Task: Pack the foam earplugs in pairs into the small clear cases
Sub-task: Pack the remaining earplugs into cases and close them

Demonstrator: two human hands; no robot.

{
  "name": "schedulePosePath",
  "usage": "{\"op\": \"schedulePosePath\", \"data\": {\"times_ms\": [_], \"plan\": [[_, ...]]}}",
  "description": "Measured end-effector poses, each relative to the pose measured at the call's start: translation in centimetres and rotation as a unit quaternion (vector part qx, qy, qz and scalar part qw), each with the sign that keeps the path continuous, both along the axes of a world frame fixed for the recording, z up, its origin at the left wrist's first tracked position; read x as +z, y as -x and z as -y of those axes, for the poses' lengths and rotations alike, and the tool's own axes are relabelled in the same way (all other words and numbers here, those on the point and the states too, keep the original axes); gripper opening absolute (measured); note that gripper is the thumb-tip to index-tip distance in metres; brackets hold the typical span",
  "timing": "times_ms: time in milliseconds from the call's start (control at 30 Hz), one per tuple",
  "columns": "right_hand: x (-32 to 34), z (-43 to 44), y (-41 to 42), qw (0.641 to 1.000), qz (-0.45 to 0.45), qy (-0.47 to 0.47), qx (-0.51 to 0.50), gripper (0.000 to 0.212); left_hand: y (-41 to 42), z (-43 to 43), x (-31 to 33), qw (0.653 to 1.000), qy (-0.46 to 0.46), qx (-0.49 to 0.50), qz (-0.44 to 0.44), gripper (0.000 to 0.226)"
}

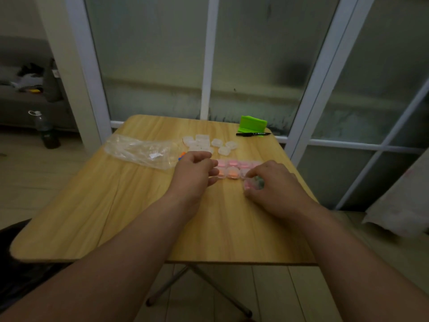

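A small clear case (253, 184) is pinched by the right hand (274, 182) at the right end of the row of filled cases (232, 169). The left hand (195, 169) is curled at the row's other end; whether anything is held cannot be told. Empty cases (204, 142) and loose earplugs (181, 156) lie just beyond it, nearer that hand.

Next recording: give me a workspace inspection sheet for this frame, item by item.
Surface: wooden folding table, dimly lit.
Job's things: filled cases in two rows, pink and orange inside; empty clear cases clustered behind them; loose earplugs beside the plastic bag.
Clutter: green plastic object and black marker at the far edge.
Hands: right hand pinches a case with pink inside; left hand is curled at the rows' left end, grip unclear.
Cables: nothing seen.
Surroundings: frosted glass doors behind the table; bottle on the floor and sofa at left.
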State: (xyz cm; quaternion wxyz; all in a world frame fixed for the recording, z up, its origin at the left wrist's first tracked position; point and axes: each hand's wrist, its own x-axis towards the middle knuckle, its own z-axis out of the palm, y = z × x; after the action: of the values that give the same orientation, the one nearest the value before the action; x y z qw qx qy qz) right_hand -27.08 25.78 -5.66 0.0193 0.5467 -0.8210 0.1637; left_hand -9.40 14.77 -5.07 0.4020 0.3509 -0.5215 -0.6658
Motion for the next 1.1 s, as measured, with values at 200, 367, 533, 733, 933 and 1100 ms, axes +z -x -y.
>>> {"op": "schedulePosePath", "data": {"times_ms": [200, 367, 533, 733, 933, 1100], "plan": [[-0.1, 0.2, 0.1, 0.997, 0.029, 0.065, -0.018, 0.041, -0.2, 1.0, 0.0, 1.000, 0.009, -0.005, -0.010, 0.022], [-0.2, 1.8, -0.5, 0.992, 0.044, 0.119, -0.004, 0.026, -0.5, 2.9, 0.6, 1.000, 0.020, 0.001, 0.004, 0.023], [1.3, 5.8, 0.0, 0.993, 0.050, 0.103, 0.007, 0.025, -0.9, 4.8, 2.4, 1.000, -0.010, 0.000, -0.022, 0.025], [2.1, 12.9, 2.3, 1.000, -0.003, 0.023, 0.015, 0.038, -1.0, 6.9, 2.5, 0.997, -0.060, 0.003, -0.054, 0.046], [0.6, 17.3, 3.8, 0.996, -0.047, -0.071, 0.002, 0.042, -1.8, 8.3, 2.9, 0.995, -0.068, -0.001, -0.075, 0.037], [0.1, 18.4, 4.0, 0.997, -0.052, -0.061, -0.014, 0.037, -2.5, 8.8, 2.9, 0.996, -0.059, 0.002, -0.065, 0.030]]}}
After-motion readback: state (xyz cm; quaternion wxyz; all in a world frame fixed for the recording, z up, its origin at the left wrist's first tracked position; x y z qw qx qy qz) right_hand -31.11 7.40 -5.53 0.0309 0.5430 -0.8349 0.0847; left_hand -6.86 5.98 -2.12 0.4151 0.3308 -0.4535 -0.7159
